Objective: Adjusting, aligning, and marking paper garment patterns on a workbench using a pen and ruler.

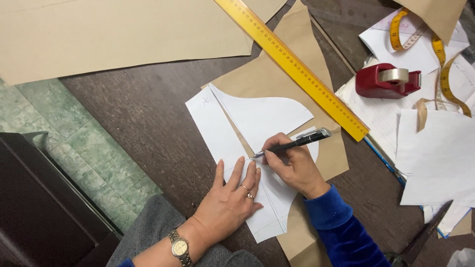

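Note:
My right hand (293, 165) grips a black pen (297, 142), whose tip touches a white paper pattern piece (257, 118) lying on a brown paper piece (277, 74). My left hand (230, 200) lies flat with spread fingers on the lower part of the white pieces, just left of the pen tip. It wears rings and a wristwatch. My right sleeve is blue.
A long yellow ruler (292, 62) lies diagonally across the brown paper. A red tape dispenser (387, 80), a yellow measuring tape (440, 54) and loose white sheets (440, 158) lie at the right. Large brown paper (114, 34) covers the upper left. A blue pen (383, 160) and dark scissors (425, 237) lie at the right.

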